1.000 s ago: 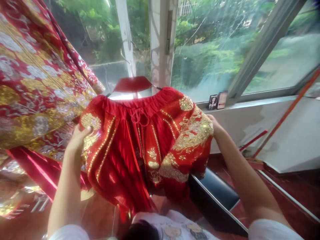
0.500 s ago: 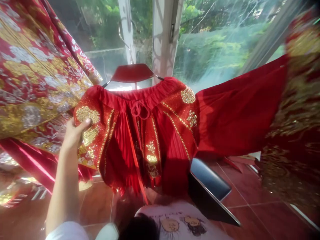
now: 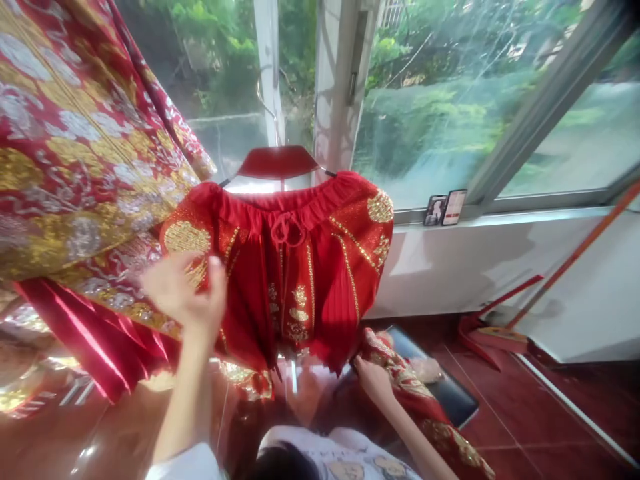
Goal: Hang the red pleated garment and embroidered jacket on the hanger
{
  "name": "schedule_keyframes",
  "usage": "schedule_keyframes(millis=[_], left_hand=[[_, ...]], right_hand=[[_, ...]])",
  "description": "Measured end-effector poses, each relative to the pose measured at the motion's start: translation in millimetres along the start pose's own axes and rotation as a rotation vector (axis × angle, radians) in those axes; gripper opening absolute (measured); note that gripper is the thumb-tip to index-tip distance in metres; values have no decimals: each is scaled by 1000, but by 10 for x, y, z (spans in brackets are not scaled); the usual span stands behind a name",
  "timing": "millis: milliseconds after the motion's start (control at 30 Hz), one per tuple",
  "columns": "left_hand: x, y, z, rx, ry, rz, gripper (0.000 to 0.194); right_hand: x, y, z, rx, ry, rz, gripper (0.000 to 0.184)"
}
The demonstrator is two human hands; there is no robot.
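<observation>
A red pleated skirt with gold embroidery (image 3: 300,260) hangs from a red hanger (image 3: 278,162) in front of the window. My left hand (image 3: 184,293) is raised against the skirt's left panel, blurred by motion, its fingers loosely curled at the cloth. My right hand (image 3: 371,377) is low, beneath the skirt's hem, closed on a strip of red and gold cloth (image 3: 430,413) that runs down to the lower right.
A large red, gold and silver brocade garment (image 3: 75,173) hangs at the left. A dark flat case (image 3: 450,393) lies on the red tiled floor. Small cards (image 3: 445,208) stand on the window sill. Orange and red poles (image 3: 550,280) lean at the right wall.
The right hand swung the skirt's right panel out wide, then dropped below the hem with a strip of cloth. The left hand slid inward along the left panel.
</observation>
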State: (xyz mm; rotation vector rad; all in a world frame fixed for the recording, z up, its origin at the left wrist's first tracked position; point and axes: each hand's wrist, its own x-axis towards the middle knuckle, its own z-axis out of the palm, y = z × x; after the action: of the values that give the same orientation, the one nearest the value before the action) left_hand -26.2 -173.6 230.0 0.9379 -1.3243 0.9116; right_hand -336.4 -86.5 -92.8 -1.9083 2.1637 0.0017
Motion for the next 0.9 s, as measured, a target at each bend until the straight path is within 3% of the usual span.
schedule_keyframes(millis=[33, 67, 133, 233, 300, 400, 533, 667, 767, 833, 900], left_hand=[[-67, 183, 69, -81, -122, 65, 8], [-138, 346, 161, -134, -249, 65, 5], [-268, 582, 376, -88, -408, -1, 20], [-386, 688, 619, 29, -584, -100, 23], [-454, 646, 644, 46, -668, -138, 24], [-690, 539, 484, 61, -786, -167, 21], [-1297, 441, 127, 19, -1132, -139, 22], [-1729, 382, -118, 14, -1247, -110, 22], [-1585, 351, -148, -6, -1285, -78, 21], [-1245, 350, -106, -46, -1285, -57, 18], [-773, 371, -27, -80, -1195, -35, 28]], right_hand=[[-2, 6, 58, -11, -13, -2, 26], [1, 18, 94, -18, -21, -6, 29], [20, 45, 119, -25, -34, -13, 30], [49, 63, 104, -28, -50, -9, 29], [52, 51, 82, -26, -61, -3, 29], [31, 2, 21, -17, -68, 1, 26], [7, -86, -136, -10, -60, 14, 26], [36, -134, -295, -20, -54, 37, 26], [80, -173, -344, -20, -91, 49, 21], [106, -224, -344, -21, -111, 63, 18], [123, -289, -329, -19, -114, 83, 21]])
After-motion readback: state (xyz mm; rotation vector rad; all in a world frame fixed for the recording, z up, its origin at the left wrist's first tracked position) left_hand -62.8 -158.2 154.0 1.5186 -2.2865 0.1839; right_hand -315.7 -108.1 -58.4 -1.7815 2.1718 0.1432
